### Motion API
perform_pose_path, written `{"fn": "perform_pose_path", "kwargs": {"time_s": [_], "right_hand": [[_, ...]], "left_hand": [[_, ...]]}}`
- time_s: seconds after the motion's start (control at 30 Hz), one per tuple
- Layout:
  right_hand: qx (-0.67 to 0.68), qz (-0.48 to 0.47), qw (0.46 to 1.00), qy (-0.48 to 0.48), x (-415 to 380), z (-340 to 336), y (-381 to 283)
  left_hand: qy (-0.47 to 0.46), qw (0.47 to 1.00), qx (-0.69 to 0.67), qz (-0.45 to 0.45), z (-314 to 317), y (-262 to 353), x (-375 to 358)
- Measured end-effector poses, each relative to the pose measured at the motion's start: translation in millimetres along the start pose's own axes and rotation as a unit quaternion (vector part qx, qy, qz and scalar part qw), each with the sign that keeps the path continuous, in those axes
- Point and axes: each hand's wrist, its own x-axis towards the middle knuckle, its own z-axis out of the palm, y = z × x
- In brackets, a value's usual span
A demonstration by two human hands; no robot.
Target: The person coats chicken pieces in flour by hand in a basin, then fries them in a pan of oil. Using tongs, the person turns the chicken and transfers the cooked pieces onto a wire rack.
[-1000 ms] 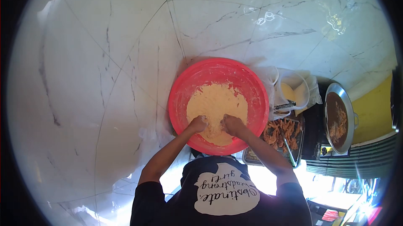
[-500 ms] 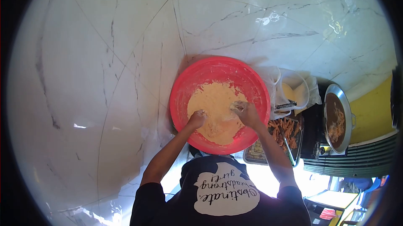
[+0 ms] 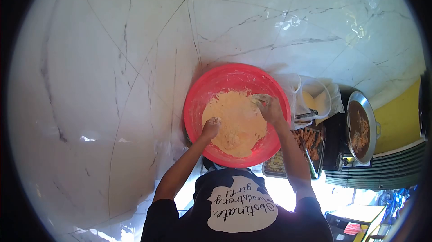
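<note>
A big red plastic basin (image 3: 193, 93) holds a bed of pale yellow flour (image 3: 234, 120). My left hand (image 3: 211, 127) is low over the flour on the basin's left side, its floured fingers curled closed; whatever they may hold is hidden. On the right, my right hand (image 3: 270, 108) is raised above the flour near the basin's far right wall. Its fingers are bent together and coated in flour, and I cannot make out what is between them.
Right of the basin stand a clear plastic tub (image 3: 326, 102) and a tray of fried brown pieces (image 3: 310, 141) with tongs (image 3: 309, 159) on it. Beyond is a wide metal pan (image 3: 370, 120) of dark oil with pieces frying (image 3: 360, 138). Marble-look tiled walls (image 3: 135, 39) enclose the left and back.
My right hand has moved up and slightly right, toward the basin's far wall. My left hand stays at nearly the same spot. Flour in the middle looks shifted.
</note>
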Motion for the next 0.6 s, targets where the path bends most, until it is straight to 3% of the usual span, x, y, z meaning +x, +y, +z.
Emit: {"fn": "perform_pose_path", "kwargs": {"time_s": [0.13, 0.2, 0.23, 0.3, 0.43, 0.5, 0.53, 0.57, 0.6], "right_hand": [[-0.013, 0.017, 0.998, -0.051, -6, 21, 28], [-0.006, -0.091, 0.99, -0.112, -5, 28, 42], [-0.006, -0.087, 0.99, -0.113, -9, 28, 44], [-0.018, -0.119, 0.962, -0.244, -8, 28, 46], [-0.029, -0.096, 0.974, -0.203, -25, 28, 97], [-0.073, 0.052, 0.98, -0.178, -37, 40, 135], [-0.072, 0.054, 0.98, -0.178, -42, 53, 144], [0.113, 0.284, 0.938, -0.161, -49, 65, 152], [0.288, 0.49, 0.812, -0.13, -57, 74, 154]], "left_hand": [[0.015, 1.0, 0.007, 0.014, 0, -12, -1], [0.014, 1.0, 0.014, 0.01, 0, -10, 1], [0.012, 1.0, 0.02, 0.002, 2, -11, -3], [0.016, 0.999, 0.027, 0.012, 4, -9, -4], [0.009, 0.999, 0.031, -0.002, 3, -8, -7], [0.006, 1.0, 0.029, -0.005, 4, -6, -8], [0.003, 1.0, 0.026, -0.007, 4, -6, -9], [0.001, 1.0, 0.028, -0.009, 4, -4, -9], [0.0, 1.0, 0.025, -0.002, 5, -4, -10]]}}
